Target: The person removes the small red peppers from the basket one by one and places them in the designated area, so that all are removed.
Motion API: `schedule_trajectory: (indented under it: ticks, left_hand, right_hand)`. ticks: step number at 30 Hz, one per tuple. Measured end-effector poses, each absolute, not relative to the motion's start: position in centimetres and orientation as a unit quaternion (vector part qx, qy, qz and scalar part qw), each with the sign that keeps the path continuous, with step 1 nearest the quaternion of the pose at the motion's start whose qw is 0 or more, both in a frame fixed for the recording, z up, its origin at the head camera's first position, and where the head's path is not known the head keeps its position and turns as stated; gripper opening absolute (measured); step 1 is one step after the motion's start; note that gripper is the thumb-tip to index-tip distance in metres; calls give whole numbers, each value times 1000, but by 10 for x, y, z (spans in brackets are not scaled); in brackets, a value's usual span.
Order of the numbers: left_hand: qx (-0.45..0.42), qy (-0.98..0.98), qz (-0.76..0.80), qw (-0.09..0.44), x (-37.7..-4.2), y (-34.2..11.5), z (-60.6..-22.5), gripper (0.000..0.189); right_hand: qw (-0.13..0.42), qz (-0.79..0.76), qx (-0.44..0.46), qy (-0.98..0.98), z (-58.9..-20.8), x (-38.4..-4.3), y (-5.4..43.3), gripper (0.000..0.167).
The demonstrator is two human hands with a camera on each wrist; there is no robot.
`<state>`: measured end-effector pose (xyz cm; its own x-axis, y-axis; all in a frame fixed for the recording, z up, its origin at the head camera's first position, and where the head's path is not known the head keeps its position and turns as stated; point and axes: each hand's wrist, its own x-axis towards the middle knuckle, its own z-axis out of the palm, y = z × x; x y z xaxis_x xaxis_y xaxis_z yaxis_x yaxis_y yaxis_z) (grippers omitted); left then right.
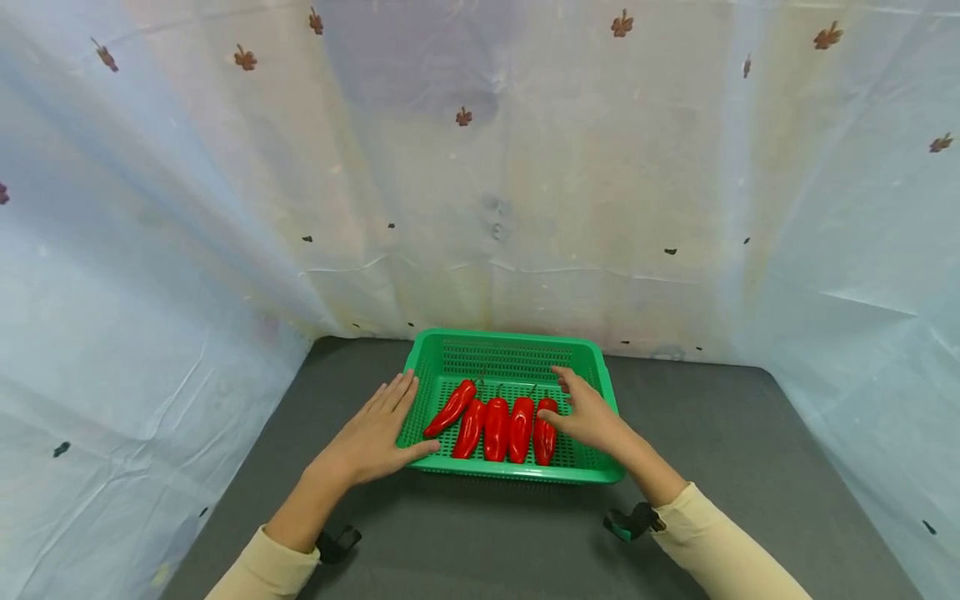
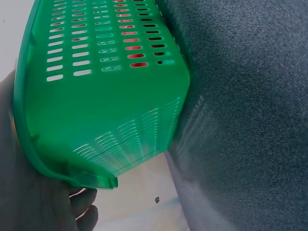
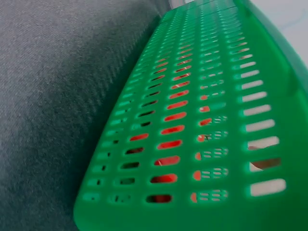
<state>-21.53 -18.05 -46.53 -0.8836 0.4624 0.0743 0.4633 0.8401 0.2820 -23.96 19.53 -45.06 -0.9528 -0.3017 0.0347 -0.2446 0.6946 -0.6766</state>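
A green plastic basket holds several glossy red peppers with thin stems, lying side by side. My left hand is at the basket's left front corner, its fingers straight and its thumb along the front rim. In the left wrist view its fingertips show beyond the basket's rim. Over the basket's right part, my right hand has thumb and fingers spread apart. Its thumb overlaps the rightmost pepper in the head view. Through the basket's slots, the right wrist view shows red of the peppers.
The basket stands on a dark grey cloth-covered table, near its back edge. Pale plastic sheeting with small brown leaf shapes hangs behind and at both sides. Dark straps sit at both wrists.
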Motion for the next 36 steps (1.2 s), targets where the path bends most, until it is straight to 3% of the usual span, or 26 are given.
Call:
schedule_trajectory:
  ticks: [36]
  left_hand:
    - [-233,-959,-161,7,-213,-180,-473,116]
  right_hand:
    - [72,-295,-104,947,-471,-250,183,74]
